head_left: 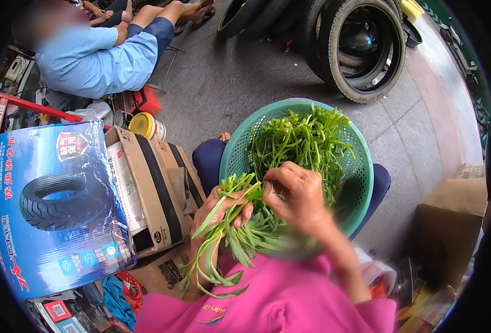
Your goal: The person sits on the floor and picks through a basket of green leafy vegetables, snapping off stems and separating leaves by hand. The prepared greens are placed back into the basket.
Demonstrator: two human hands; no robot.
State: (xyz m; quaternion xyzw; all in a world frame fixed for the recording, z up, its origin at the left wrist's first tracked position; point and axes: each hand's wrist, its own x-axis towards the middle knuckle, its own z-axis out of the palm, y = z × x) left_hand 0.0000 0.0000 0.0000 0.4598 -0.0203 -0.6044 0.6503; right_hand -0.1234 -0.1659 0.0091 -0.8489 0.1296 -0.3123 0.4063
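Observation:
On my lap rests a round green plastic basket with a perforated wall, holding a heap of water spinach. My left hand is closed round a bunch of water spinach at the near left of the basket. Its cut stem ends point up and away, and the long narrow leaves droop toward my pink shirt. My right hand is beside the bunch, above the near part of the basket. Its thumb and forefinger pinch at a stem or leaf near the cut ends; the exact piece is partly hidden.
At the left stands a large blue box with a tire picture, next to brown cartons and a yellow-lidded tub. Tires stand on the grey floor ahead. A person in light blue sits far left. Another carton is at right.

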